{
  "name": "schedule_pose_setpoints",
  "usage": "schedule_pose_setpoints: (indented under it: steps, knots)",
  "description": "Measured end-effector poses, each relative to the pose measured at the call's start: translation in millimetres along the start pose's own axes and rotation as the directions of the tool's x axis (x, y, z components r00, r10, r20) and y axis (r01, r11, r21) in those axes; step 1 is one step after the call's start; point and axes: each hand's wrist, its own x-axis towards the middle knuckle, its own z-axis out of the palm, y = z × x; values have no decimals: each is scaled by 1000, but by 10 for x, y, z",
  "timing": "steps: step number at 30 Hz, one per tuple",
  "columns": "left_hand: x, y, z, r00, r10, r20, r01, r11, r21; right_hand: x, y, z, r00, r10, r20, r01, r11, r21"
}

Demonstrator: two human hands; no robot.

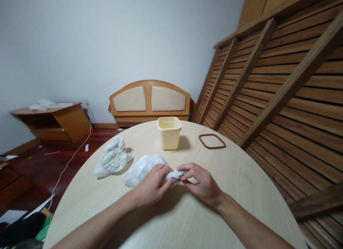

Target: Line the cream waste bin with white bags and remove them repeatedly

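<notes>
A crumpled white plastic bag (143, 167) lies near the middle of the round table, its right part gathered into a twisted strip. My left hand (154, 182) is closed on the bag where the strip begins. The fingers of my right hand (199, 181) pinch the strip's right end. Just beyond my hands stands an upright cream plastic tub (170, 138), open at the top. Behind my right hand lies a reddish-brown rounded-square ring (212, 147), flat on the table. A second crumpled white bag (114, 159) rests to the left.
The pale round table (241, 206) reaches under both forearms. Beyond it stands a wooden headboard (148, 98). Wooden slatted panels (268, 84) lean at the right. A low cabinet (64, 123) and a white cable (71, 159) are at the left.
</notes>
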Motion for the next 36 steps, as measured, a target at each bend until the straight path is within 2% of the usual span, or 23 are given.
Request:
schedule_pose_setpoints:
  steps: [6, 10, 14, 19, 22, 24, 26, 29, 33, 34, 36]
  knots:
    - [-9, 5, -28, 991, 97, 94, -98, 995, 13, -3, -62, -54, 970, -226, 88, 235, 966, -107]
    - [-15, 24, -57, 987, 143, 78, -140, 989, -37, -13, -68, -56, 967, -245, 76, 254, 957, -142]
    - [-21, 40, -62, 994, 100, 48, -94, 988, -119, -16, -32, -3, 975, -217, 43, 221, 963, -154]
    - [-39, -7, -14, 998, 43, -43, -47, 994, -102, -36, -25, 59, 998, -65, -15, 61, 978, -197]
    - [-40, -38, -6, 995, 29, -96, -33, 999, -39, -63, -25, 44, 999, 30, 39, -23, 985, -172]
    - [-34, -49, -8, 992, 36, -117, -35, 999, 11, -85, -8, 19, 989, 136, 60, -128, 985, -111]
    - [-27, -56, -2, 991, 60, -116, -50, 995, 90, -98, 16, -4, 956, 284, 77, -283, 959, -24]
    - [-21, -68, 34, 988, 122, -93, -99, 971, 218, -86, 35, -27, 866, 469, 172, -489, 866, 105]
    - [-14, -88, 88, 978, 189, -87, -153, 936, 318, -27, -5, -38, 744, 611, 271, -651, 754, 89]
    - [-12, -90, 94, 978, 191, -85, -153, 932, 329, -16, -18, -39, 734, 623, 270, -660, 749, 63]
    - [-7, -88, 98, 981, 178, -81, -142, 932, 333, -5, -36, -39, 752, 602, 268, -631, 775, 29]
